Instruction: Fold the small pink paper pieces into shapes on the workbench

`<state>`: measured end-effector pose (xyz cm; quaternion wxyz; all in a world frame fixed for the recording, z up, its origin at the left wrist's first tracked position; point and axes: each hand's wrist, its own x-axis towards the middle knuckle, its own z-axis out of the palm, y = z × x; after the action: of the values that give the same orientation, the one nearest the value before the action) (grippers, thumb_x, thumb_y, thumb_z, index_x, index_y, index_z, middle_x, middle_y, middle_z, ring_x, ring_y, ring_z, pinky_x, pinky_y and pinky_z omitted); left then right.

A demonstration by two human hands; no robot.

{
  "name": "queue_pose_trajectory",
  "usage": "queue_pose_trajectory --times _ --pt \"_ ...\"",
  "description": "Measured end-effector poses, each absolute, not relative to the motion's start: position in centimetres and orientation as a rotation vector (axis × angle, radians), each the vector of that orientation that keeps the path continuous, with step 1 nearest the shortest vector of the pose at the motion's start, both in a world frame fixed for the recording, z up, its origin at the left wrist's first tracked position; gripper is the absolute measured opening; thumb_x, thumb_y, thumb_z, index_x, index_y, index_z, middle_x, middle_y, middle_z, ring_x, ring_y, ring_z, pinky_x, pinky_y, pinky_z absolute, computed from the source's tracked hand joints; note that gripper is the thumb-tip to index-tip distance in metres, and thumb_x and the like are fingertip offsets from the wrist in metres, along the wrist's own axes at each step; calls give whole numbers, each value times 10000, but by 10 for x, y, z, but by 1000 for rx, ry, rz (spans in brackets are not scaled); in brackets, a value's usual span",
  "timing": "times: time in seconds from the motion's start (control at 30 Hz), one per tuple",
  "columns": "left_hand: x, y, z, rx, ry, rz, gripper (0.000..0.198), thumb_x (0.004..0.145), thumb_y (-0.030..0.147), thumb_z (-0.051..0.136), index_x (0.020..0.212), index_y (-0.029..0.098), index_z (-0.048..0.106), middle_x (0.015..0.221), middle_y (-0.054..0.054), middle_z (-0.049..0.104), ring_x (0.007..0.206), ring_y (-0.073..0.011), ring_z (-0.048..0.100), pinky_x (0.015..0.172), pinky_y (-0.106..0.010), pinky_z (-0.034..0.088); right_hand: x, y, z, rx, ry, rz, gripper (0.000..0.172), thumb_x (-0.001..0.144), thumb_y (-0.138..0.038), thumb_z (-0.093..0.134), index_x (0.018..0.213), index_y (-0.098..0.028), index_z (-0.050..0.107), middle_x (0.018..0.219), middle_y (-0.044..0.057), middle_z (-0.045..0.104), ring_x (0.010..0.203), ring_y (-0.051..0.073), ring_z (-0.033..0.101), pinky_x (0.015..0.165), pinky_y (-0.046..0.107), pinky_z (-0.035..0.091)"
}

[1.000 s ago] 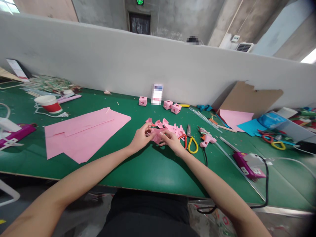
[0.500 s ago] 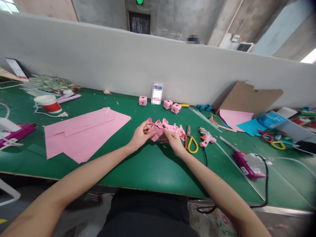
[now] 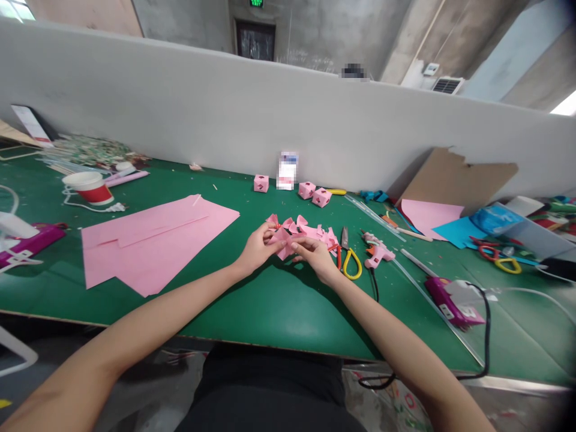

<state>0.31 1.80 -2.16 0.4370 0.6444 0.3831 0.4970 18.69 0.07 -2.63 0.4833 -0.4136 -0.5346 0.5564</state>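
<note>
A small folded pink paper piece point(image 3: 282, 241) is held between my two hands above the green table. My left hand point(image 3: 260, 247) pinches its left side between thumb and fingers. At its right side, the thumb and fingertips of my right hand point(image 3: 314, 252) close on the paper. Just beyond lie pink paper scraps point(image 3: 315, 230). Scissors with yellow and red handles point(image 3: 352, 264) rest beside my right hand, and a pink glue gun point(image 3: 377, 252) lies further right. Three pink paper cubes with dark cut-outs, one of them the left cube point(image 3: 261, 183), stand farther back.
Large pink paper sheets point(image 3: 153, 246) cover the table's left part. Behind them stands a red-and-white paper cup point(image 3: 89, 187). On the right are a purple power strip point(image 3: 454, 303) with cables, clear rods, brown cardboard point(image 3: 454, 174) and more scissors point(image 3: 506, 264). A low white partition point(image 3: 180, 108) borders the back.
My right hand has shifted slightly left along the paper, its fingers more bent. The folded paper has turned a little, while my left hand stays nearly in place.
</note>
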Motion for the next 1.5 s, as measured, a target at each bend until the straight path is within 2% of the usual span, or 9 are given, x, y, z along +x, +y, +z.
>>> queue_pose_trajectory --times 0.27,0.43,0.83,1.2,1.37,1.5 --pt "4 14 -21 1677 927 1206 417 758 301 705 1114 155 544 855 -26 680 782 -147 660 738 -256 516 187 2 -24 -1046 -1267 1292 338 624 -476 829 737 -184 703 705 -8 639 635 104 592 598 231 540" --pt "3 13 -21 1671 940 1204 391 768 282 680 1113 161 542 858 -27 689 772 -142 663 741 -254 523 189 4 -26 -1060 -1197 1298 340 623 -474 834 726 -189 682 716 -3 643 643 104 592 598 225 540" --pt "6 7 -17 1682 928 1172 379 730 249 704 1072 163 563 954 -53 695 874 -180 695 758 -257 552 187 1 -24 -1050 -1186 1309 409 585 -504 848 661 -187 601 660 -24 594 597 94 568 561 216 528" --pt "6 6 -16 1698 951 1186 401 720 282 712 1076 164 570 867 -36 676 795 -162 670 707 -249 529 183 -1 -23 -1060 -1235 1248 423 578 -533 843 653 -193 602 630 -19 575 578 108 549 559 246 536" --pt "7 6 -14 1707 939 1204 400 715 278 709 1066 156 562 785 -7 654 678 -123 620 642 -223 492 182 -3 -24 -1034 -1254 1256 402 609 -507 837 663 -192 593 634 -18 597 576 108 565 562 238 514" --pt "8 5 -13 1669 915 1209 398 715 286 702 1063 153 561 762 6 639 673 -119 610 637 -218 484 181 -3 -26 -1012 -1261 1271 401 620 -492 837 658 -187 580 629 -24 605 569 101 572 562 229 499"
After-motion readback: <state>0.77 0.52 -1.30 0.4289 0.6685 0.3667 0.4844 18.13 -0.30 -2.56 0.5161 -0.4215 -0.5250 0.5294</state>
